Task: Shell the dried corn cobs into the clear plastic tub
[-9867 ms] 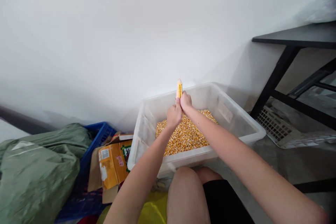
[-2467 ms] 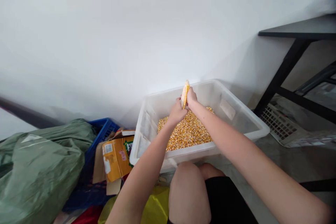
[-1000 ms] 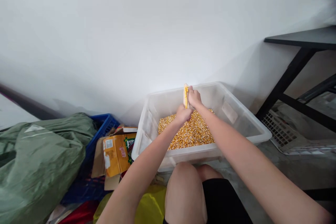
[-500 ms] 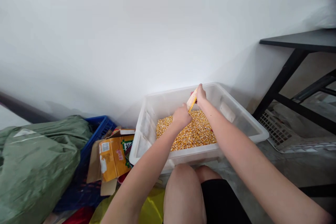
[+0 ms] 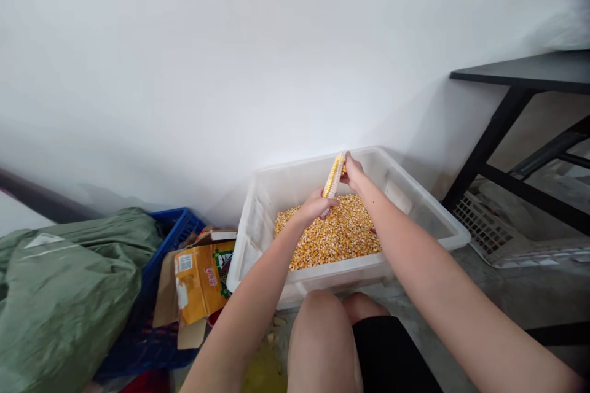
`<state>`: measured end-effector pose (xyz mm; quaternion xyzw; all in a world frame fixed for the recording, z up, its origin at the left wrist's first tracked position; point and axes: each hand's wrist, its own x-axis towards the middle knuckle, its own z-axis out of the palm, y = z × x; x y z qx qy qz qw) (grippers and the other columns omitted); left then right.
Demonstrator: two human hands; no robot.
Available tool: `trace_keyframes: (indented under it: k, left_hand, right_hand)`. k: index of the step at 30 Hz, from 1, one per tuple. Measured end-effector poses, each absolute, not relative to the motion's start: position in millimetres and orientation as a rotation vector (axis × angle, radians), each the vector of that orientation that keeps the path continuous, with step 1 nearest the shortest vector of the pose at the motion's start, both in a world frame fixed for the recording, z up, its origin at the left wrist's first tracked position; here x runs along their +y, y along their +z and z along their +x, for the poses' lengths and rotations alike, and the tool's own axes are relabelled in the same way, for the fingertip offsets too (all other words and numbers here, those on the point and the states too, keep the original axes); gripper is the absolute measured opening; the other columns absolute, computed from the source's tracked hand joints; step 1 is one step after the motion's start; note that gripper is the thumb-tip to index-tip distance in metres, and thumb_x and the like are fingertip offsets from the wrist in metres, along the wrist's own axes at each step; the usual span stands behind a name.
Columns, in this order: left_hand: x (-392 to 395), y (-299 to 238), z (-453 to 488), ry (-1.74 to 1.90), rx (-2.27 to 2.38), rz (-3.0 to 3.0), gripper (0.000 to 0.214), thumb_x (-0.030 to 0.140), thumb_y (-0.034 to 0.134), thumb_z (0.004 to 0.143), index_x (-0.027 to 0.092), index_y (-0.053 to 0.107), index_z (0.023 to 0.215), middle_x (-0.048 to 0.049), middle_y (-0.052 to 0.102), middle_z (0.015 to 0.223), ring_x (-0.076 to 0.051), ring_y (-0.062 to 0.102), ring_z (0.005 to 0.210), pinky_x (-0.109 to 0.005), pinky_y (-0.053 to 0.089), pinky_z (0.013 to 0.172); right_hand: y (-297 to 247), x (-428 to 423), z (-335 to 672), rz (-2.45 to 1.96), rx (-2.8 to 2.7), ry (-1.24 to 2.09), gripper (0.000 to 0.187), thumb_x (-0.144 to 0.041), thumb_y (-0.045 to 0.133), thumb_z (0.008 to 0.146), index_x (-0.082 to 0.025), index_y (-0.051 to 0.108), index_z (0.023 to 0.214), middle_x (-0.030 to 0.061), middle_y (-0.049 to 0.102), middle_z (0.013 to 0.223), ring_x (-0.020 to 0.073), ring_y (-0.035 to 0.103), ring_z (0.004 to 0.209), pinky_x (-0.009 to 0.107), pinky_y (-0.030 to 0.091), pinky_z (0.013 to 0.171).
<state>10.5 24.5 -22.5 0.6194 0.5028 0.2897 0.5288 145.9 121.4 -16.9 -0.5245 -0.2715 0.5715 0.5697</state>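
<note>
Holding a part-stripped corn cob (image 5: 334,177) on a slant over the far half of a clear plastic tub (image 5: 417,212), clear of the heap of loose corn kernels (image 5: 329,234) below. Tilting away from the near-upright pose of a moment ago, with the tip now leaning up and to the right and pale bare stretches showing beside the remaining yellow rows.

Curling the left hand (image 5: 316,207) around the cob's lower end, fingers closed rather than spread. Pinching the upper end in the right hand (image 5: 353,173), with the grip partly hidden behind the cob, so the exact finger placement remains impossible to tell. Keeping both hands close together above the kernels, neither touching the heap. No kernels showing clearly in mid-air.

Crouching just behind the tub's near rim, with a bare knee (image 5: 318,334) and black shorts (image 5: 391,356) at the bottom of the view. Lying left of the tub, a green woven sack (image 5: 64,295) slumping against a blue plastic crate (image 5: 177,224), with a torn yellow cardboard box (image 5: 200,282) propped just beside the tub's left wall. Standing off to the right, a black table (image 5: 520,77) rising over a white plastic grid panel (image 5: 483,227) on the concrete floor (image 5: 507,285).
</note>
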Motion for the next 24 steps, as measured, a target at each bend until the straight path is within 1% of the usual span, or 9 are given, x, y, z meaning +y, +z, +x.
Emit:
trace_keyframes:
  k: [3, 5, 8, 11, 13, 16, 19, 21, 24]
  left_hand:
    - [31.3, -25.9, 6.5, 0.684, 1.310, 1.543, 0.037, 0.035, 0.065, 0.073, 0.017, 0.051, 0.102, 0.0028, 0.048, 0.068, -0.007, 0.048, 0.044, -0.019, 0.032, 0.037]
    - [35.3, -28.1, 5.7, 0.661, 1.387, 1.599, 0.040, 0.046, 0.062, 0.076, 0.017, 0.053, 0.101, 0.0018, 0.050, 0.066, -0.009, 0.050, 0.045, -0.020, 0.035, 0.038]
    - [36.7, -26.6, 5.7, 0.626, 1.449, 1.661, 0.051, 0.063, 0.048, 0.081, 0.016, 0.057, 0.099, -0.0020, 0.056, 0.067, -0.012, 0.054, 0.048, -0.023, 0.040, 0.044]
    - [31.4, -19.3, 8.4, 0.613, 1.621, 1.848, 0.069, 0.072, 0.027, 0.084, 0.015, 0.064, 0.088, -0.0089, 0.064, 0.073, -0.018, 0.062, 0.062, -0.026, 0.044, 0.055]
    - [25.6, -14.1, 12.4, 0.537, 1.840, 1.984, 0.078, 0.074, 0.018, 0.084, 0.014, 0.068, 0.082, -0.0137, 0.067, 0.078, -0.023, 0.065, 0.075, -0.029, 0.045, 0.064]
    - [18.3, -10.0, 18.5, 0.409, 2.050, 2.076, 0.083, 0.070, 0.011, 0.086, 0.012, 0.071, 0.085, -0.0187, 0.068, 0.084, -0.027, 0.065, 0.084, -0.033, 0.045, 0.073]
    - [15.8, -10.6, 20.3, 0.409, 2.025, 2.192, 0.084, 0.065, 0.008, 0.089, 0.010, 0.071, 0.088, -0.0213, 0.067, 0.085, -0.027, 0.065, 0.084, -0.034, 0.045, 0.076]
    - [16.8, -12.8, 19.6, 0.420, 1.971, 2.250, 0.084, 0.062, 0.007, 0.091, 0.009, 0.071, 0.086, -0.0225, 0.067, 0.083, -0.027, 0.065, 0.083, -0.034, 0.045, 0.077]
    - [20.1, -17.0, 18.5, 0.414, 1.914, 2.268, 0.084, 0.060, 0.006, 0.091, 0.008, 0.071, 0.082, -0.0227, 0.066, 0.078, -0.027, 0.065, 0.080, -0.034, 0.045, 0.078]
  right_hand:
    - [-10.6, 117.6, 143.6, -1.222, -0.557, 1.465, 0.049, -0.061, 0.028, 0.092, -0.020, 0.048, 0.075, -0.0004, 0.051, 0.054, 0.0138, 0.051, 0.044, 0.026, 0.046, 0.046]
    - [-5.7, 115.6, 139.2, -1.210, -0.561, 1.507, 0.047, -0.061, 0.034, 0.090, -0.019, 0.049, 0.076, 0.0004, 0.053, 0.056, 0.0141, 0.052, 0.046, 0.026, 0.047, 0.046]
    - [-0.9, 113.6, 129.0, -1.146, -0.490, 1.489, 0.032, -0.048, 0.044, 0.090, -0.019, 0.048, 0.077, 0.0000, 0.054, 0.057, 0.0136, 0.055, 0.048, 0.025, 0.049, 0.047]
    - [0.0, 111.5, 118.0, -1.094, -0.317, 1.378, 0.023, -0.037, 0.044, 0.091, -0.020, 0.045, 0.076, -0.0029, 0.050, 0.054, 0.0110, 0.053, 0.046, 0.023, 0.050, 0.049]
    - [-0.3, 109.5, 111.7, -1.110, -0.285, 1.330, 0.022, -0.035, 0.046, 0.090, -0.020, 0.045, 0.073, -0.0036, 0.049, 0.052, 0.0102, 0.051, 0.044, 0.022, 0.050, 0.048]
    - [-0.1, 106.6, 105.2, -1.150, -0.325, 1.287, 0.023, -0.034, 0.048, 0.088, -0.020, 0.045, 0.069, -0.0032, 0.049, 0.051, 0.0103, 0.049, 0.041, 0.022, 0.047, 0.043]
    - [0.5, 106.0, 102.7, -1.171, -0.358, 1.232, 0.025, -0.035, 0.049, 0.086, -0.021, 0.044, 0.066, -0.0043, 0.044, 0.047, 0.0102, 0.044, 0.037, 0.022, 0.040, 0.037]
    - [-0.4, 107.0, 102.9, -1.176, -0.389, 1.214, 0.026, -0.035, 0.049, 0.085, -0.022, 0.042, 0.064, -0.0050, 0.041, 0.045, 0.0103, 0.040, 0.035, 0.023, 0.036, 0.034]
    - [-4.4, 109.6, 105.0, -1.178, -0.419, 1.230, 0.026, -0.034, 0.048, 0.084, -0.023, 0.039, 0.062, -0.0055, 0.038, 0.043, 0.0101, 0.037, 0.033, 0.023, 0.033, 0.033]
